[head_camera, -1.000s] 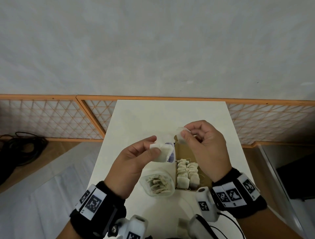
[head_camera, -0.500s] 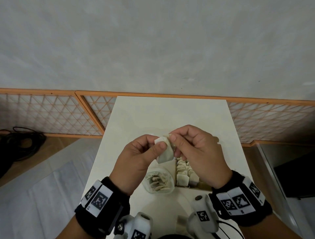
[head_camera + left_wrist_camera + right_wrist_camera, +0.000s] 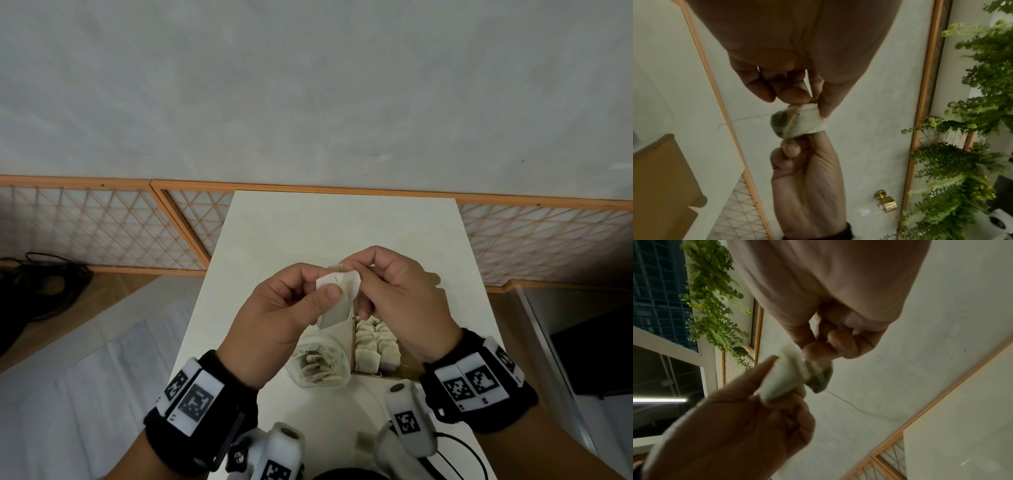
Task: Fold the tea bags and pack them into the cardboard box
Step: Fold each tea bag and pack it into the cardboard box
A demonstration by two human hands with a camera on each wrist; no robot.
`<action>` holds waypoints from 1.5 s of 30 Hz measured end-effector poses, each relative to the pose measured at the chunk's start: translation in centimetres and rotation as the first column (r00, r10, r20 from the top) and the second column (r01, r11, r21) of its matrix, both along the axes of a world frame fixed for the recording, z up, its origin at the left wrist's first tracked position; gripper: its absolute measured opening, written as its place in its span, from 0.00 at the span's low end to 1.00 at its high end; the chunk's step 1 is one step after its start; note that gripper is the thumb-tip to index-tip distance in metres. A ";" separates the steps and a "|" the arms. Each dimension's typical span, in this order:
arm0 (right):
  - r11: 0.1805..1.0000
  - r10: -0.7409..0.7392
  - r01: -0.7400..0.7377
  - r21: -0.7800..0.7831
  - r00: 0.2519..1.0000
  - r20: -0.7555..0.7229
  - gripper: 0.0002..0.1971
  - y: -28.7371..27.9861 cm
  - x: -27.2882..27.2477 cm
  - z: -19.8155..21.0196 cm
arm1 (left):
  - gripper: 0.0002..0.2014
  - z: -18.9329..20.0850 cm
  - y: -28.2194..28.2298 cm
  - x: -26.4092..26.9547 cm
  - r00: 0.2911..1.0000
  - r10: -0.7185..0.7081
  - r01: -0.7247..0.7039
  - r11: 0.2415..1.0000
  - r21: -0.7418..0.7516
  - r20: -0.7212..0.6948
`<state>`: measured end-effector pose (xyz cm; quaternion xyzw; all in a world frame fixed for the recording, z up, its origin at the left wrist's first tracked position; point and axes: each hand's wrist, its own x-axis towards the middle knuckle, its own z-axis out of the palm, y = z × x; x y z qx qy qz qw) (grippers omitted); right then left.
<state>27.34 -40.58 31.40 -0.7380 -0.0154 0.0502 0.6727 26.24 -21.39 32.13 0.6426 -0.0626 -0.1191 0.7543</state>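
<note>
Both hands hold one pale tea bag [image 3: 339, 301] in the air above the white table [image 3: 342, 226]. My left hand [image 3: 284, 318] pinches its near side between thumb and fingers. My right hand [image 3: 394, 294] pinches its top corner. In the left wrist view the tea bag [image 3: 799, 121] sits folded between the two hands, a thin string trailing off to the left. In the right wrist view the tea bag [image 3: 793, 378] shows the same pinch. Under the hands the cardboard box [image 3: 346, 339] holds several folded tea bags [image 3: 375, 346].
A clear plastic tub [image 3: 320, 365] of loose tea bags stands left of the box. An orange lattice railing [image 3: 102, 233] runs behind the table, with black cables [image 3: 41, 287] on the floor at left. Green plants [image 3: 972, 113] hang along a wall.
The hands were apart, each holding part of the tea bag; they came together and now both pinch the bag, which has been brought up and folded between them.
</note>
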 end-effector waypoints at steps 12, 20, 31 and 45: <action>0.994 0.106 -0.103 -0.030 0.988 0.112 0.06 -0.4 -0.6 0.2 | 0.04 -1.2 0.4 0.7 0.999 0.038 -0.039 0.993 0.116 0.013; 0.986 0.139 -0.138 -0.094 0.990 0.005 0.07 -1.7 -1.9 -4.2 | 0.01 -3.7 0.9 0.4 0.999 0.035 -0.033 0.992 0.125 -0.017; 0.361 0.411 -0.648 -0.671 0.756 -0.509 0.16 -5.3 -10.3 -21.5 | 0.06 -7.5 2.1 -0.6 0.990 0.082 -0.057 0.978 0.202 -0.115; 0.011 0.529 -0.612 -0.791 0.675 -0.515 0.17 -2.9 -10.7 -27.9 | 0.07 -8.0 1.5 -1.3 0.989 0.068 -0.037 0.973 0.227 -0.131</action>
